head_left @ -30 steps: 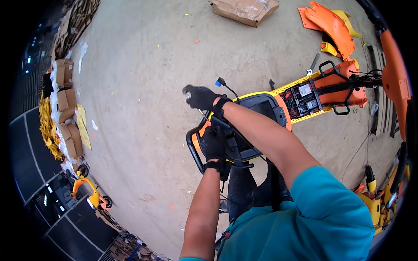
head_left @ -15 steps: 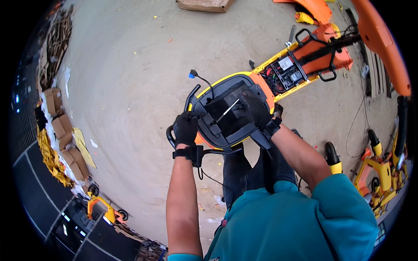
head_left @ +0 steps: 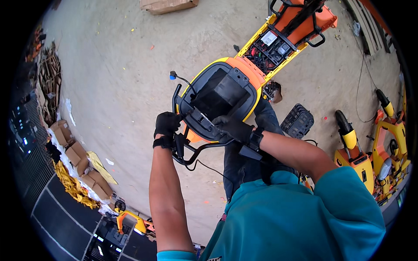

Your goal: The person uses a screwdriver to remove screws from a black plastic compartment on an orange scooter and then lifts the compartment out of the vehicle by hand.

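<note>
I am bent over a yellow-orange scooter body with a black open seat compartment (head_left: 223,93) and a tubular black handlebar-like frame (head_left: 176,104) along its left. My left hand (head_left: 167,124), in a black glove, is closed at the compartment's lower left edge; what it grips is hidden. My right hand (head_left: 230,128), also gloved, grips a thin silver tool (head_left: 208,122) over the compartment's lower rim. A cable with a blue-tipped plug (head_left: 173,75) rises from the left side. Beyond the compartment sits an open bay (head_left: 270,50) of wiring and electronic boxes.
A black plastic tray (head_left: 297,121) lies on the floor right of my legs. Yellow scooter parts (head_left: 376,156) crowd the right. Cardboard boxes (head_left: 76,154) and yellow sheeting (head_left: 72,182) line the left. A large carton (head_left: 167,5) and a pallet (head_left: 365,26) are farther off.
My right hand moved from left of the compartment across it to its lower right rim, with the silver tool. My left hand shifted up and left. The camera view has turned.
</note>
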A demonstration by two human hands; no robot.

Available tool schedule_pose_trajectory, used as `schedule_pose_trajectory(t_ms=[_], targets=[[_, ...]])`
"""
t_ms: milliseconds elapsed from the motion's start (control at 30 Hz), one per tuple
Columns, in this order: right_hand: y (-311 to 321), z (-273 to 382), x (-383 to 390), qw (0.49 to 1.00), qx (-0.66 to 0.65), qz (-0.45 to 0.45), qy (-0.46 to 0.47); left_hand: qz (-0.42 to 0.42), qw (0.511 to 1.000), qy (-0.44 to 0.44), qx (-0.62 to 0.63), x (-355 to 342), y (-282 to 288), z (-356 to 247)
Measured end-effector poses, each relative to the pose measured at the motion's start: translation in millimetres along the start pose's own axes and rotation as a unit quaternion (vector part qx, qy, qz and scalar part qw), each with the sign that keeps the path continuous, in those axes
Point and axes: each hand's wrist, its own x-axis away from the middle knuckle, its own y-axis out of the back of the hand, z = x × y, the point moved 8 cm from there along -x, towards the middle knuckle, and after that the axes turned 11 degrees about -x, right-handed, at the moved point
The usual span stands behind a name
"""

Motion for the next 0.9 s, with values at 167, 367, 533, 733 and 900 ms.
schedule_pose_trajectory(t_ms=[167,367,533,733,900], targets=[[-28.5,-29.0,9.1,0.987,0.072,0.043,-0.14,0.008,1.0,0.006,-0.003,1.8,0.4,-0.7],[-59.0,-48.5,-4.1,0.986,0.095,0.088,-0.106,0.008,1.0,0.0,-0.008,3.0,1.6,-5.7],[-64.1,-47.6,-10.4,0.986,0.131,0.074,-0.065,0.009,1.0,-0.011,0.022,4.2,1.1,-4.4],[-54.1,-41.1,-17.5,0.988,0.132,0.075,-0.034,0.009,1.0,0.0,0.027,-0.4,0.8,0.3],[-47.7,-33.4,-24.8,0.988,0.136,0.073,-0.017,0.004,1.0,-0.002,0.029,-3.6,-0.2,2.7]])
